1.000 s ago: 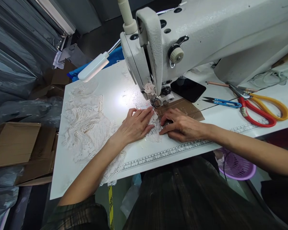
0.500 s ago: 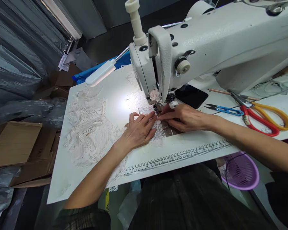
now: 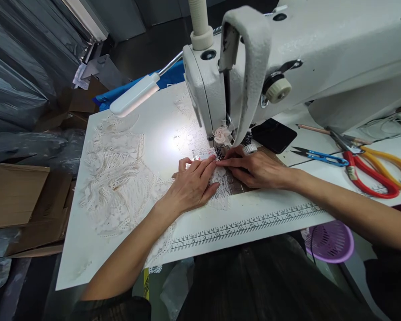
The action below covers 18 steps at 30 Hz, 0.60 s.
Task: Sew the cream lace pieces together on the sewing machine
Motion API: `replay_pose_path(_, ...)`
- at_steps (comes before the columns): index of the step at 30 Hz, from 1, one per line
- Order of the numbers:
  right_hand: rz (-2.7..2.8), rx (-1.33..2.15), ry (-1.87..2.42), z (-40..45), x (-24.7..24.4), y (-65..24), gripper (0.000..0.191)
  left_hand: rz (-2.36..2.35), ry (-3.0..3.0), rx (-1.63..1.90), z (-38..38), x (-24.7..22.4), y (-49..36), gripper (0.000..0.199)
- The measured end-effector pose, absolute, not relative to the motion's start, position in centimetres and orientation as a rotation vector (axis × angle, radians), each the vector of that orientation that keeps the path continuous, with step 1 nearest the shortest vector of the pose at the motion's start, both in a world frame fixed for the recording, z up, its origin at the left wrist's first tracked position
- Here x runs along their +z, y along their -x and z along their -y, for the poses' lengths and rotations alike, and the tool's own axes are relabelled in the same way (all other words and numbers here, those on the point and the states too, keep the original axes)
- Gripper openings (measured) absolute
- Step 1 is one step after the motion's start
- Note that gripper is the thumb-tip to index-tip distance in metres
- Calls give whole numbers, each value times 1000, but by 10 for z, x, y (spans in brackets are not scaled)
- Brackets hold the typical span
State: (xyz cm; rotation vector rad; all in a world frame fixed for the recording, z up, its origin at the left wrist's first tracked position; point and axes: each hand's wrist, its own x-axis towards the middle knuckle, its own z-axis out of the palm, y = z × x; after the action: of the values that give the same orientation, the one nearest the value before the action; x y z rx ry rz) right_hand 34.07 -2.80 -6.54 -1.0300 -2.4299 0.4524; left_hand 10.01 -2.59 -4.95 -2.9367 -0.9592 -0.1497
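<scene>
White lace fabric (image 3: pixel 220 191) lies beneath the needle area of a white sewing machine (image 3: pixel 203 89). My left hand (image 3: pixel 194 180) rests flat on the lace, fingers stretched toward the presser foot (image 3: pixel 220 150). Just right of the foot, my right hand (image 3: pixel 260 169) has its thumb and forefinger drawn together at the lace edge; the fingertip contact is partly hidden. A pale gathered fabric rosette (image 3: pixel 222 134) hangs on the machine head above the foot. More of the lace spreads in a crumpled heap to the left.
A black phone (image 3: pixel 274 135), blue thread snips (image 3: pixel 321 157) and large scissors with red and yellow handles (image 3: pixel 370 176) lie at right. A lamp (image 3: pixel 135 95) shines on the table (image 3: pixel 73 254). A printed ruler (image 3: pixel 247 226) follows the front edge; below is a purple basket (image 3: pixel 334 243).
The camera view has shifted closer to the machine, which appears larger and further right. Both hands stay at the lace by the presser foot, with little visible movement.
</scene>
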Motion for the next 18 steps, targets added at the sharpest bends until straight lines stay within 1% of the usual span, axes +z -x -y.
replay_pose_path(3,2462,397,1043,27,-68,-340,38,990,2979,-206,27,-50,-99,46)
replay_pose_path(6,2472,344,1050,29,-71,-340,37,995,3056,-329,24,-50,-93,40)
replay_pose_path(8,2465,313,1059,30,-71,-339,37,1070,3013,-534,20,-49,-87,36)
replay_pose_path(10,2454,286,1073,30,-69,-338,37,1240,2812,-801,15,-49,-82,31)
replay_pose_path(12,2444,277,1078,31,-67,-337,37,1377,2576,-993,13,-50,-80,26)
replay_pose_path(14,2439,285,1074,31,-65,-336,36,1353,2497,-1051,14,-52,-82,20)
replay_pose_path(18,2428,301,1102,31,-64,-336,35,1077,2680,-954,22,-58,-94,12)
